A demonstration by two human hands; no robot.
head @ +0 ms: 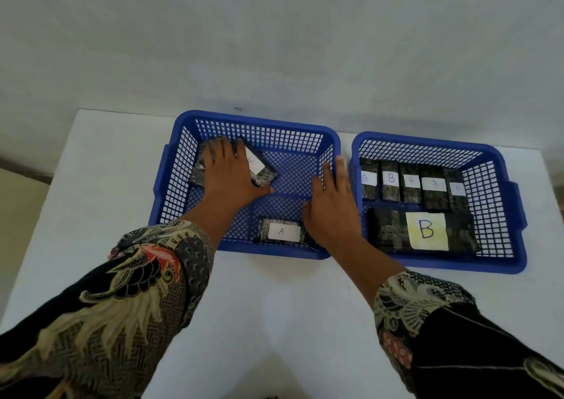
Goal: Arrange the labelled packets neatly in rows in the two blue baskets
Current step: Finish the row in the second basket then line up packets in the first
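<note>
1. We're pressing our left hand [227, 173] flat, fingers spread, on a few dark packets [259, 166] at the far-left corner of the left blue basket [244, 118].
2. Our right hand [331, 197] is resting on that basket's right wall, fingers straight, grasping nothing.
3. An "A" packet [282, 231] is lying near the front wall.
4. The right blue basket [500, 264] is holding a row of small "B" packets [412, 185] plus a big "B" packet [425, 231] in front.
5. Both baskets are sitting side by side on the white desk [274, 307].

Both sleeves [131, 301] are long dark batik, cream feathery swirls, grey zigzags, red-orange splash around 10 o'clock, bare hands.
</note>
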